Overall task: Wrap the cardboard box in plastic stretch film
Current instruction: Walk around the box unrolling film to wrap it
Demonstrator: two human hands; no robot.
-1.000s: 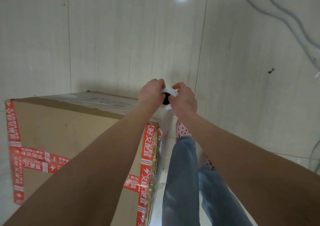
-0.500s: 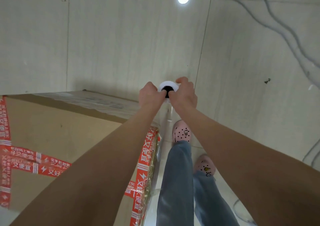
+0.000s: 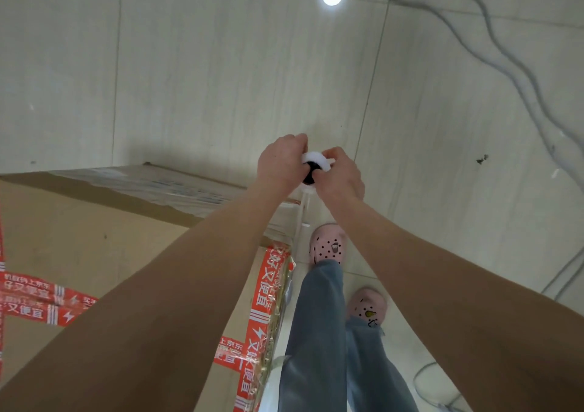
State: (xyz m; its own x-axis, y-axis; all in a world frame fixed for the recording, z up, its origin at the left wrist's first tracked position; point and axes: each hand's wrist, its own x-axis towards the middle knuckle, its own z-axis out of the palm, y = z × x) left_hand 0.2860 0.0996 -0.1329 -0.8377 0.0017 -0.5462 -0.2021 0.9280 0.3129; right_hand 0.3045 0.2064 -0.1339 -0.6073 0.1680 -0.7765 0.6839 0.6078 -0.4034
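A large cardboard box (image 3: 79,241) with red printed tape fills the lower left. Clear film covers its far side (image 3: 164,187) and its right edge. The stretch film roll (image 3: 316,163), white with a dark core hole, stands upright just past the box's far right corner. My left hand (image 3: 279,162) and my right hand (image 3: 341,176) both grip the roll's top end from either side. A strip of film (image 3: 298,222) runs down from the roll along the box corner.
My legs in grey-blue trousers and pink clogs (image 3: 327,244) stand right of the box on a pale tiled floor. Grey cables (image 3: 493,54) snake across the floor at the upper right, and another cable (image 3: 426,377) lies at the lower right.
My hands and the roll stay together near the box's far right corner. The view has shifted, and my feet have stepped forward beside the box.
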